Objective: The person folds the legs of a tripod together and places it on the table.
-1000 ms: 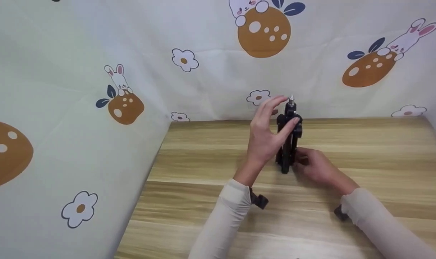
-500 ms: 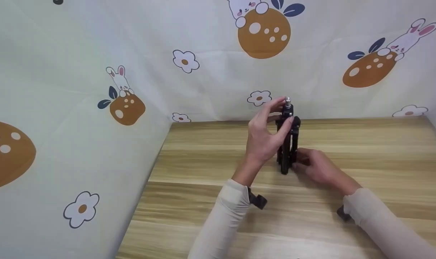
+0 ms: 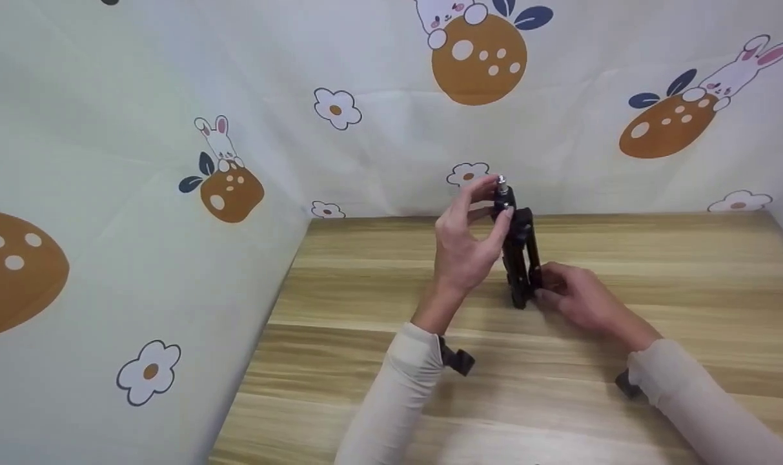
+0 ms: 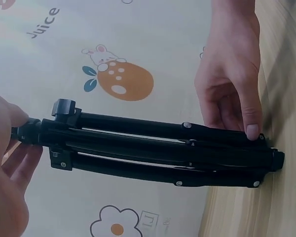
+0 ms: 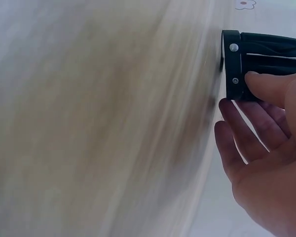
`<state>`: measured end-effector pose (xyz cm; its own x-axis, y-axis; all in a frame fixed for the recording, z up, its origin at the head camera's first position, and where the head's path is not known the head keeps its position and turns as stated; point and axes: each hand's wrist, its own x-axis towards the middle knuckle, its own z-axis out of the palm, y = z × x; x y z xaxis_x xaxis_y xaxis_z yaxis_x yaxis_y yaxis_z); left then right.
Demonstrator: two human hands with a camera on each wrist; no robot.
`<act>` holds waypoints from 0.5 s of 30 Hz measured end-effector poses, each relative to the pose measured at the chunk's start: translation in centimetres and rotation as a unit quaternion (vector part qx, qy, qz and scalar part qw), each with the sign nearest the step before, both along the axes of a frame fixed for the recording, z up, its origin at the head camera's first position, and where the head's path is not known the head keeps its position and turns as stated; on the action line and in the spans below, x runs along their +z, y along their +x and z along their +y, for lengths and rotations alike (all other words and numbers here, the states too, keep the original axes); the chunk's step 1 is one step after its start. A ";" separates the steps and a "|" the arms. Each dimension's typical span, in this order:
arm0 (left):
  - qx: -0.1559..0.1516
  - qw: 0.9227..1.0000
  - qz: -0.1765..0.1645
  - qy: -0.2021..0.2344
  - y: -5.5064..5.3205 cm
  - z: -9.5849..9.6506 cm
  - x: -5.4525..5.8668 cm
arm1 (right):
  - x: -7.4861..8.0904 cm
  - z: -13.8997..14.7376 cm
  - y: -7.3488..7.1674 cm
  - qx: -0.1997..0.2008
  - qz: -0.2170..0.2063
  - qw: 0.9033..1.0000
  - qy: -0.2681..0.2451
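Note:
A small black tripod with a silver stud on top stands on the wooden table, its legs folded together. Its top leans a little to the left in the head view. My left hand holds the top section between thumb and fingers, just under the stud. Low down on the right side, my right hand pinches the foot end of a leg. In the left wrist view the legs lie close side by side, with narrow gaps. The right wrist view shows my thumb on the riveted lower end.
The wood-grain table meets a pale cloth wall printed with rabbits, oranges and flowers close behind the tripod. Another cloth wall rises along the left edge. A dark wrist mount sits at my left sleeve.
The tripod's top has tilted to the left with my left hand, from nearly upright. The foot end has shifted slightly right, and my right hand has moved a little right with it.

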<state>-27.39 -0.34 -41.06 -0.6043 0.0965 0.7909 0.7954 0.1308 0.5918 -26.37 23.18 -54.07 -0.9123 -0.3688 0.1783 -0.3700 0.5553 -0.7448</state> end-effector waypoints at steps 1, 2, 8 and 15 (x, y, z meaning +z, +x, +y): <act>0.000 1.000 -0.001 0.003 0.0 -0.1 -0.1 | 0.0 0.1 0.0 -0.001 0.001 1.000 0.001; 0.001 1.000 -0.001 0.004 0.0 -0.1 -0.1 | 0.1 0.2 0.1 -0.002 0.001 1.000 0.003; 0.009 1.000 -0.011 0.023 -0.1 -0.5 -0.4 | 0.2 0.7 0.1 -0.013 0.004 1.000 0.006; 0.025 0.998 -0.025 0.043 -0.2 -1.1 -0.9 | 0.3 1.4 0.3 -0.009 -0.002 1.000 -0.005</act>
<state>-27.58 -1.46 -41.93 -0.6463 -0.0018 0.7631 0.7579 0.1153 0.6421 -26.06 24.54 -53.73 -0.9198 -0.3500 0.1775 -0.3562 0.5550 -0.7517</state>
